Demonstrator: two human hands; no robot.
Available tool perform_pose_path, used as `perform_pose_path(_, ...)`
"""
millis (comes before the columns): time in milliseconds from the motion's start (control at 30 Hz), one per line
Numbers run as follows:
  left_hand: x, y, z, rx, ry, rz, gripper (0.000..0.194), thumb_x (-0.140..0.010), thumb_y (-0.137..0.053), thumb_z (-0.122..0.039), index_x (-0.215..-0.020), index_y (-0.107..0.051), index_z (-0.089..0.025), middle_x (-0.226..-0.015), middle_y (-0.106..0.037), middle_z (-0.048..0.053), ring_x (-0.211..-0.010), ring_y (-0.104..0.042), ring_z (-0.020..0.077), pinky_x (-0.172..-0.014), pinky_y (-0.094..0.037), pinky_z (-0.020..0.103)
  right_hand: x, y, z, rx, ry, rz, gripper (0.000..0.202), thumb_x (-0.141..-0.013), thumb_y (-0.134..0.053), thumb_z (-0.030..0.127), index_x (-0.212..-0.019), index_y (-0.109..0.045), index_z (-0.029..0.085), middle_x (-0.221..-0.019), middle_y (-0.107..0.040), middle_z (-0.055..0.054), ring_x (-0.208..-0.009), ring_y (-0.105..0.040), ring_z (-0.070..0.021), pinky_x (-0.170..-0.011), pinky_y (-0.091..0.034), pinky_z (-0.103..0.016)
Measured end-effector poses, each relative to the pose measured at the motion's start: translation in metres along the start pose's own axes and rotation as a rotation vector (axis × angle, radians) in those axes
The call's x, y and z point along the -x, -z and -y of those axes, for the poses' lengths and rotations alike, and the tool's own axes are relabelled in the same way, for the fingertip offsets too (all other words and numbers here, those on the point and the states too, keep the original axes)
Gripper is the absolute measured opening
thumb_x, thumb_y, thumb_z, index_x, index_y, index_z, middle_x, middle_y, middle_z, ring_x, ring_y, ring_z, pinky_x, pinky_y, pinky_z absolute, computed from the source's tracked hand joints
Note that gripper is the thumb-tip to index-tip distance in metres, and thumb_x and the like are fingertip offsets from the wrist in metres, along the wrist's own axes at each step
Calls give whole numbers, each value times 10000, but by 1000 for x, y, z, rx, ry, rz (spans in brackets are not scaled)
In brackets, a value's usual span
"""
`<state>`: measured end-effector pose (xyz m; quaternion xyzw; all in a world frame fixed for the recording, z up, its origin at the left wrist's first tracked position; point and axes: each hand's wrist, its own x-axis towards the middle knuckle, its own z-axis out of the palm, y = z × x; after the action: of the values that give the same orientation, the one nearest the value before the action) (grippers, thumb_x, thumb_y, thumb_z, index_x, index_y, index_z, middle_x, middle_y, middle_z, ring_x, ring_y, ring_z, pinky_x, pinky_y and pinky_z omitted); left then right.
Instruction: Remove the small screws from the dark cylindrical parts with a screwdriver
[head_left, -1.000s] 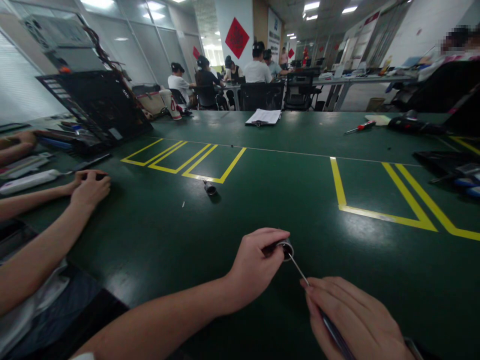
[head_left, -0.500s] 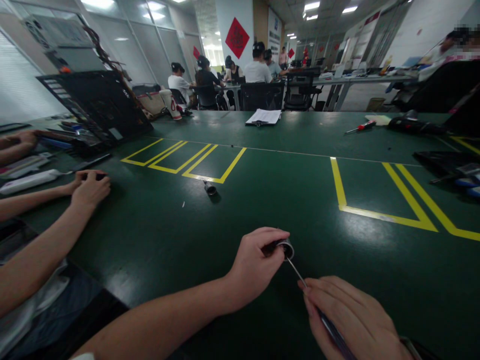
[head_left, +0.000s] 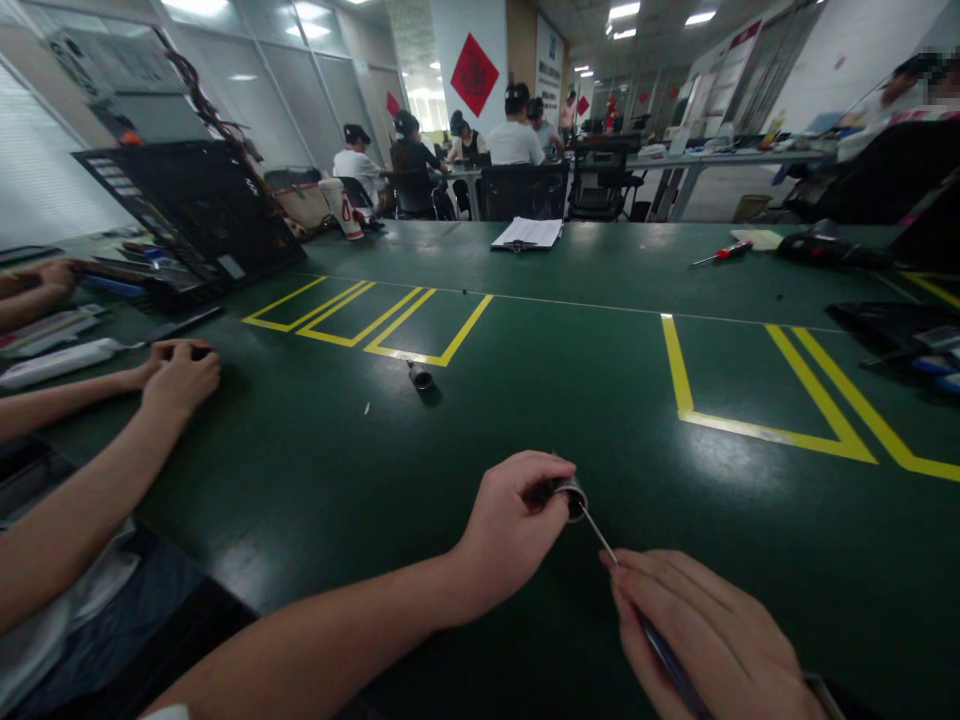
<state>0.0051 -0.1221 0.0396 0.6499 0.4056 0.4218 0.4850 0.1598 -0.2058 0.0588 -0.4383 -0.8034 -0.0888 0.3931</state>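
Observation:
My left hand is closed around a small round metal part, whose hollow open end faces right toward me. Most of that part is hidden behind the fingers. In my right hand lies a screwdriver with a thin metal shaft and a dark handle. Its tip reaches into the part's opening; what it touches inside is too small to tell. A similar dark metal part lies on its side on the green table, beyond my left hand.
Yellow tape outlines mark the table. A co-worker's hands are at the left, near a black panel. Farther back lie a clipboard and a red screwdriver. Tools sit at the right edge.
The screwdriver's shaft has shifted slightly up and to the right within the opening, together with my right hand. My left hand stays almost still around the metal part.

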Motion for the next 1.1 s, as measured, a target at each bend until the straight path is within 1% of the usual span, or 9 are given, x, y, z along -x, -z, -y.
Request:
perform_pose_path(100, 0, 0, -1, -4, 19, 7, 219, -705, -554, -67, -879, -677, -118, -947, -653, 91, -841, -652, 174, -748, -576, 312, 0, 0, 0, 9, 1, -6, 244, -825, -420, 55, -859, -643, 147, -774, -744, -57, -677, -709, -161, -616, -588, -234)
perform_pose_path(267, 0, 1, -3, -12, 35, 27, 223, -716, -550, -64, -895, -673, -113, -956, -651, 92, -842, -654, 172, -742, -576, 300, 2, 1, 0, -19, -14, 3, 240, -813, -436, 45, -860, -645, 152, -780, -745, -47, -697, -709, -154, -658, -585, -229)
perform_pose_path(500, 0, 2, -2, 0, 35, 42, 230, -721, -547, -54, -907, -670, -109, -979, -646, 98, -862, -656, 175, -763, -576, 307, -6, 3, -2, -71, -36, -50, 210, -817, -442, 84, -853, -627, 176, -730, -738, -28, -636, -707, -143, -597, -586, -209)
perform_pose_path(700, -1, 1, -1, 21, 23, 40, 233, -729, -552, -64, -930, -666, -92, -990, -637, 108, -853, -663, 176, -751, -578, 297, -3, 5, -1, -27, -18, 16, 227, -817, -435, 67, -893, -627, 160, -789, -744, -42, -698, -712, -155, -647, -592, -229)
perform_pose_path(833, -1, 0, -1, -5, 0, 20, 225, -709, -554, -52, -896, -673, -87, -956, -642, 107, -839, -664, 178, -741, -575, 293, -2, 2, 0, -39, -2, -1, 228, -828, -423, 59, -890, -618, 160, -779, -745, -46, -690, -707, -146, -650, -582, -218)
perform_pose_path(900, -1, 0, 0, -14, -11, 16, 222, -703, -558, -54, -887, -677, -95, -950, -643, 103, -832, -665, 178, -731, -575, 290, 1, -2, 0, -14, 0, 18, 231, -831, -423, 54, -895, -620, 156, -797, -747, -55, -707, -708, -154, -653, -579, -230)
perform_pose_path(1100, -2, 1, 4, -28, -28, 7, 235, -717, -562, -79, -910, -691, -113, -956, -655, 101, -835, -662, 184, -733, -575, 304, 13, -8, -2, 60, 95, 75, 218, -847, -442, 66, -936, -631, 129, -847, -750, -80, -752, -712, -186, -690, -578, -274)
